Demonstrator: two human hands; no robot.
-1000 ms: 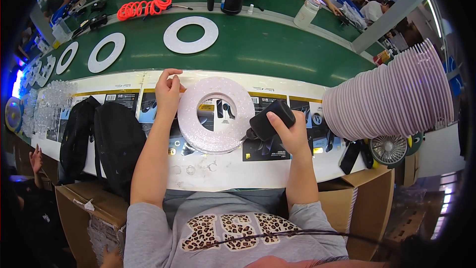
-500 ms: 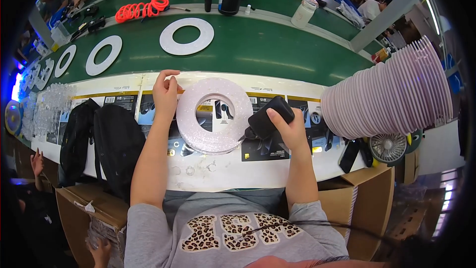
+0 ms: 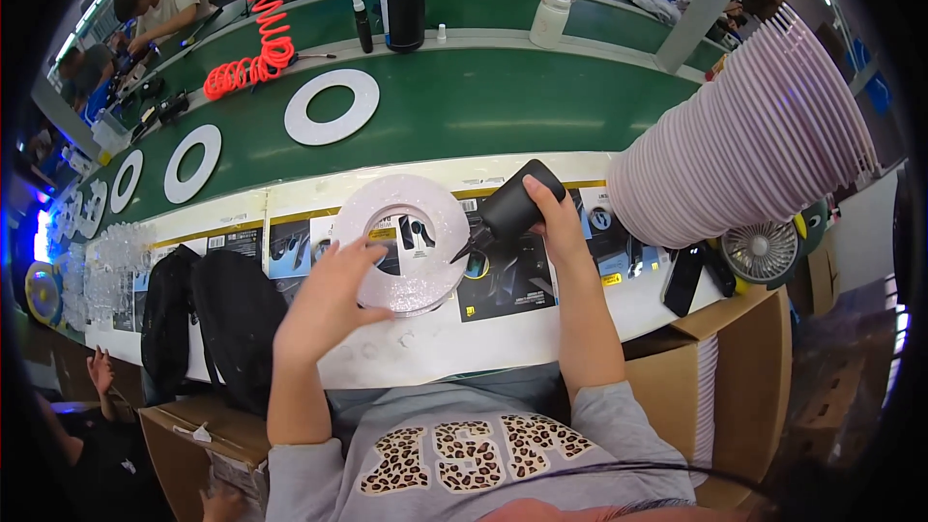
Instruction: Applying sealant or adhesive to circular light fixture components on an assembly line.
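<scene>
A white, speckled flat ring [image 3: 440, 201] lies on the work surface before me, seemingly with at least one more ring beneath it. My right hand [image 3: 553, 208] grips a black squeeze bottle [image 3: 523, 201], tilted so its pointed nozzle comes down at the ring's right side. Whether the tip touches the ring I cannot tell. Over the ring's near-left rim is my left hand [image 3: 333, 302], thumb and fingers apart, holding nothing visible. Its fingers cover part of the ring, so contact is unclear.
At the right leans a long stack of similar rings [image 3: 725, 145], beside a small fan [image 3: 760, 251] and a phone [image 3: 683, 280]. A black bag [image 3: 232, 314] lies left. Single rings [image 3: 332, 130] rest on the green belt [image 3: 464, 116]. Behind stand a black bottle [image 3: 402, 10] and a jar [image 3: 551, 17].
My left hand has come from the ring's far-left edge toward me, over its near-left rim. The bottle's nozzle has shifted slightly along the ring's right side. The whole view has shifted too.
</scene>
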